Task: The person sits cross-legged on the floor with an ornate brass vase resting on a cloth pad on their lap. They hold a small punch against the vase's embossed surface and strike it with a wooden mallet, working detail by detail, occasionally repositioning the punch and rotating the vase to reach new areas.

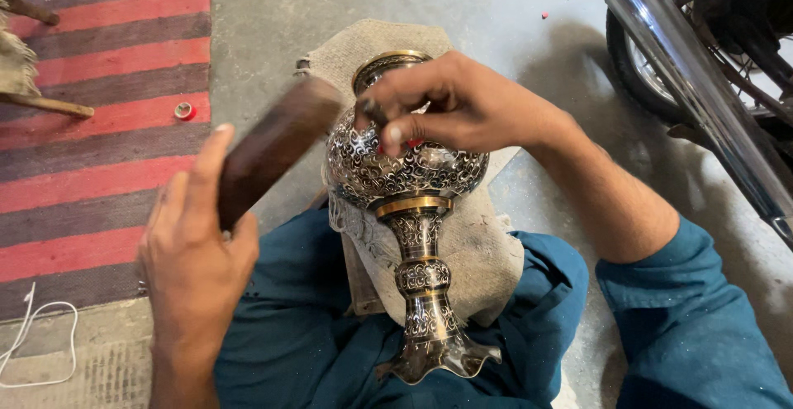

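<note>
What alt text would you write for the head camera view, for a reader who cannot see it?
A person's right hand presses a small tool against an engraved metal vase lying across their lap, while the left hand holds a wooden mallet. A striped red rug lies left, a motorcycle right.

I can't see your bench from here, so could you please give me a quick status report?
Left hand gripping wooden mallet, raised. Right hand pinching small chisel against engraved metal vase. Vase lies on burlap pad across lap. Motorcycle close at right.
</note>
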